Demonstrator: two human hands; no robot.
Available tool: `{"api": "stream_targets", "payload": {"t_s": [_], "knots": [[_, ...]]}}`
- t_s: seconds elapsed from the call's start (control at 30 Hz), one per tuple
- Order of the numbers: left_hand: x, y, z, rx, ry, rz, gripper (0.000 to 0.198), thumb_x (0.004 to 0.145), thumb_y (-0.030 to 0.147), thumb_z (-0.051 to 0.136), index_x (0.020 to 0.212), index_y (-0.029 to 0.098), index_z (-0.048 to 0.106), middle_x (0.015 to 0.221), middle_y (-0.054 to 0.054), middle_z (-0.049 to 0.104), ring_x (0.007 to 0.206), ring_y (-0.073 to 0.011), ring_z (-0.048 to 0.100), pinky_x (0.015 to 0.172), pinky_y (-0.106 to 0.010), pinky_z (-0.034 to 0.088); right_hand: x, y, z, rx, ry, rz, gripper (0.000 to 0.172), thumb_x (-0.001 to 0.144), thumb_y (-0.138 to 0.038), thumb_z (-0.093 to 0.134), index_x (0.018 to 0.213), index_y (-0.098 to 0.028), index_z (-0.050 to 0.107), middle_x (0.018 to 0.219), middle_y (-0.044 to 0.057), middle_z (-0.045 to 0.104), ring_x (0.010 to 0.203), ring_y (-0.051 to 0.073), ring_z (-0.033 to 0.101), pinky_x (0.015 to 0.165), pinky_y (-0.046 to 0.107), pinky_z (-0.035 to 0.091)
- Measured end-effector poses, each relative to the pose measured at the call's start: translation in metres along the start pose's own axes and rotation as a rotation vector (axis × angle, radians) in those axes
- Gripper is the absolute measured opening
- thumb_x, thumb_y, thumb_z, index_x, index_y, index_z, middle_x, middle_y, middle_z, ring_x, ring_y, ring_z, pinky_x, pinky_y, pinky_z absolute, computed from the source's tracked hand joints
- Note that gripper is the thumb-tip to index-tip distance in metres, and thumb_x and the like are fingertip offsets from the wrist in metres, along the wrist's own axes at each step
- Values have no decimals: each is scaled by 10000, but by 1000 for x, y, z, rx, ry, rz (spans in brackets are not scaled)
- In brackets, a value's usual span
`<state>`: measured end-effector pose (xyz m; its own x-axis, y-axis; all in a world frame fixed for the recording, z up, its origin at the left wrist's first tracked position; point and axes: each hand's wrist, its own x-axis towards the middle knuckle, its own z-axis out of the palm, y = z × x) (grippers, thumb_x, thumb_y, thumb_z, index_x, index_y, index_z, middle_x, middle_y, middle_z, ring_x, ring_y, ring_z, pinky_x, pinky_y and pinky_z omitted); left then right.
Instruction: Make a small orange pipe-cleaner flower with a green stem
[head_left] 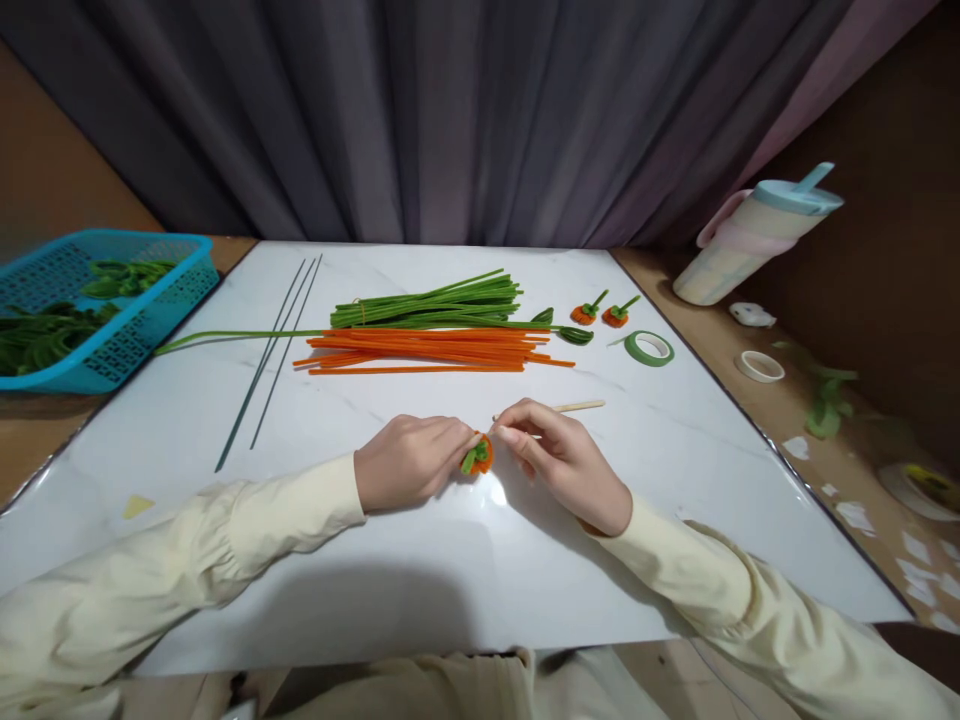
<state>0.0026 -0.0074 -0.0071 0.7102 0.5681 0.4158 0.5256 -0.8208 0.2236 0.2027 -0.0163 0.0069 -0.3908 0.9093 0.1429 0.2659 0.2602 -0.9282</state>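
My left hand (pixel 420 455) is closed round a small orange pipe-cleaner pumpkin (pixel 486 458) with a green top, held just over the white table. Close by on its right, my right hand (pixel 562 455) has thumb and forefinger pinched together; whatever lies between them is too small to make out. A thin wooden stick (pixel 581 406) shows behind my right hand, partly hidden by it. Beyond both hands lie a bundle of orange pipe cleaners (pixel 427 350) and a bundle of green pipe cleaners (pixel 431 303).
Two finished-looking orange pumpkins (pixel 584 314) and a roll of green tape (pixel 649 348) lie at the back right. Thin dark wires (pixel 262 375) are on the left, near a blue basket (pixel 161 320) of green pieces. A tumbler (pixel 750 245) stands beyond the table's right edge.
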Motion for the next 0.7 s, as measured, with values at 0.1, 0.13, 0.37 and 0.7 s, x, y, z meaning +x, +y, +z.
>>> {"api": "stream_targets", "payload": {"t_s": [0.1,0.13,0.37,0.7], "knots": [[-1,1,3,12,-23,-80,260,927,205,286,741,176,465,600,1,527,524,-125,503,489,-237,319,0,6,-1,49,-38,125,204,864,-361,486,776,-177,501,611,-33,468,448,75,412,430,211,359],[-1,1,4,7,-33,-101,266,933,214,278,742,175,459,601,3,525,524,-126,505,490,-237,319,0,7,0,60,-73,152,204,864,-360,483,772,-178,493,602,-37,463,434,73,410,418,210,356],[-3,5,8,-20,-95,-154,262,948,227,262,746,181,423,606,13,524,524,-125,513,507,-244,327,-2,6,10,32,-107,180,113,848,-258,489,776,-172,506,602,-29,515,467,83,454,465,211,372],[12,10,-13,-351,-141,-257,180,921,259,368,845,163,501,766,-8,535,638,-108,494,601,-222,373,-3,5,11,-204,-43,-3,128,802,-110,515,688,-168,520,634,-17,566,569,98,480,557,210,372]]}}
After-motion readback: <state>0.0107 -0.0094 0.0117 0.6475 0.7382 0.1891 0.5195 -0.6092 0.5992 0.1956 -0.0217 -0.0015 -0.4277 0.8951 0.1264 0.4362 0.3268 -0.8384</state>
